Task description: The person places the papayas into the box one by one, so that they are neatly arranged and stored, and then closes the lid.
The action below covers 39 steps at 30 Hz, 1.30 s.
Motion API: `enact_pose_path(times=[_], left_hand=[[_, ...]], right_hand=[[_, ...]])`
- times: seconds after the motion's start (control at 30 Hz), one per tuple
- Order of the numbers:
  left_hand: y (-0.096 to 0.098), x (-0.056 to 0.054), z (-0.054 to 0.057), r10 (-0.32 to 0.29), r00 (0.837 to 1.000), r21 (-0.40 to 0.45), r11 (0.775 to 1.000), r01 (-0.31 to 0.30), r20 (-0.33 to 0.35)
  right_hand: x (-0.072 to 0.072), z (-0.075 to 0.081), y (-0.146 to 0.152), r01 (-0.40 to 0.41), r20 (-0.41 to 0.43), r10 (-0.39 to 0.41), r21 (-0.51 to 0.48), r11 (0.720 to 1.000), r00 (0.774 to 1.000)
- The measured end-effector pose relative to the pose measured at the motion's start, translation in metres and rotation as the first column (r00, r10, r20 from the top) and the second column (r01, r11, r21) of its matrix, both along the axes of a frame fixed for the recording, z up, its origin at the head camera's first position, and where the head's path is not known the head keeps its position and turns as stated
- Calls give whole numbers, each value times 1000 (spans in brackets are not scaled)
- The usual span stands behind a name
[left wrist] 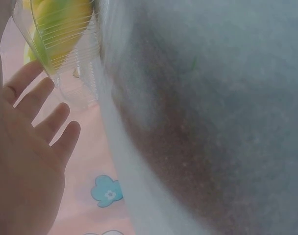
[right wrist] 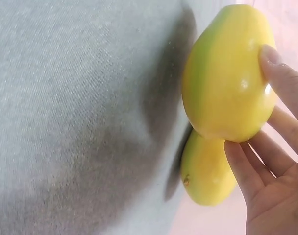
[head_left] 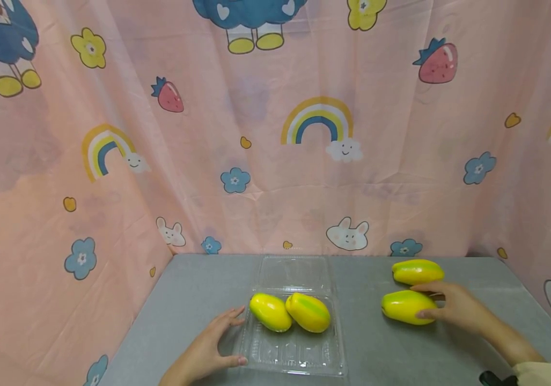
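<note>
Two glossy yellow-green fruits, like papayas or mangoes, lie side by side in a clear plastic clamshell box: a left fruit and a right fruit. My left hand is at the box's left side, fingers spread and fairly straight, fingertips by its wall. On the right, my right hand pinches the nearer yellow fruit, thumb on one side and fingers round its end. Just behind it lies another yellow fruit. The palm side of both hands shows in the wrist views.
The box's lid is folded back flat on the grey table. A pink patterned curtain hangs behind the table and along its sides. A dark object is by the right sleeve.
</note>
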<state>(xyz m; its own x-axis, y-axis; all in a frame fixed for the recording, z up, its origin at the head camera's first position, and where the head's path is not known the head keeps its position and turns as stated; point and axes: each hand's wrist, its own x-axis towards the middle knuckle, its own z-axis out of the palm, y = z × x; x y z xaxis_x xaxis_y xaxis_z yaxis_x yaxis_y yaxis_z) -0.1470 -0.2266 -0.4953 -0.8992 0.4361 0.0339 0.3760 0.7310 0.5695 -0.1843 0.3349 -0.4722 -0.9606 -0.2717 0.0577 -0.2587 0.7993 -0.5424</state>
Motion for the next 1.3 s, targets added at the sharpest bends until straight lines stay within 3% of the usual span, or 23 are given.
enact_pose_path(times=[0.8,1.3], left_hand=[[1,1,0,7,1000,7,1000,-7,19],[1,1,-1,7,1000,7,1000,-7,20]], right_hand=[[7,3,-22,-26,5,26,-30,999,1000],[11,10,-41,-99,-36,96,-96,990,995]])
